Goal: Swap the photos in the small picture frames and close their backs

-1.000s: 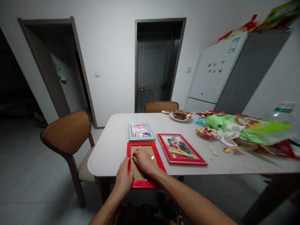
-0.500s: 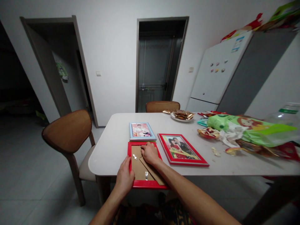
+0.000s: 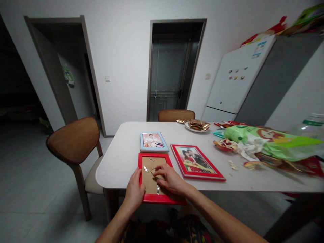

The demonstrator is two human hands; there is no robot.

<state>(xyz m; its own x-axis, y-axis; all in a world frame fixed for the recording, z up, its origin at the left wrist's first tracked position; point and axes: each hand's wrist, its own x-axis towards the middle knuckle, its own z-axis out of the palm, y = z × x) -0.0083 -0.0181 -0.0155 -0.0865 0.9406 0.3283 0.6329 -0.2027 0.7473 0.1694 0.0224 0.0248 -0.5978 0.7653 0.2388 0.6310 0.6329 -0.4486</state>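
White table (image 3: pixel 115 168); right hand (image 3: pixel 170 179) palm down, fingers bent, seemingly touching backboard (image 3: pixel 152 184)

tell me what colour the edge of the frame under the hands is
Red, with a tan-brown backing; the head view shows it best.

white walls (image 3: pixel 126 50), dark doorways, wooden chairs, gray tiled floor (image 3: pixel 32 189), dim light
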